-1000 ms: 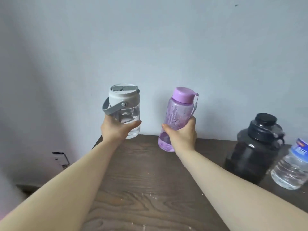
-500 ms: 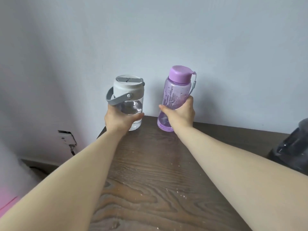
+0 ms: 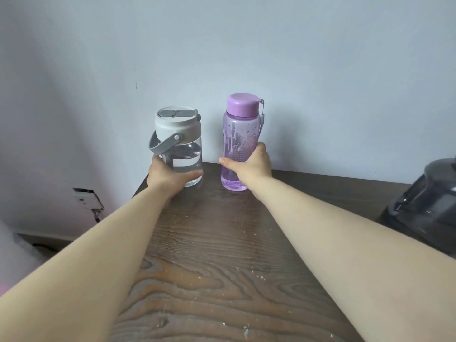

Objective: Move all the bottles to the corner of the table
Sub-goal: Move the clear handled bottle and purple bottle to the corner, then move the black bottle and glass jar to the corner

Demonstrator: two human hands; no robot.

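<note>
Both hands are wrapped shut around bottles standing at the desk's (image 3: 222, 243) far left corner, left hand (image 3: 170, 175) on the white-lidded jug (image 3: 181, 141), right hand (image 3: 249, 164) on the purple bottle (image 3: 240, 134); set-down looks finished, so releasing comes next, then the dark jug (image 3: 424, 201) at the right edge.

Stood upright on the table (image 3: 212, 262), in its far left corner against the wall (image 3: 246, 45): handled bottle (image 3: 181, 141) left, capped bottle (image 3: 240, 134) just beside on the right, apart. Sat well apart at the right edge: large jug (image 3: 427, 206)
</note>
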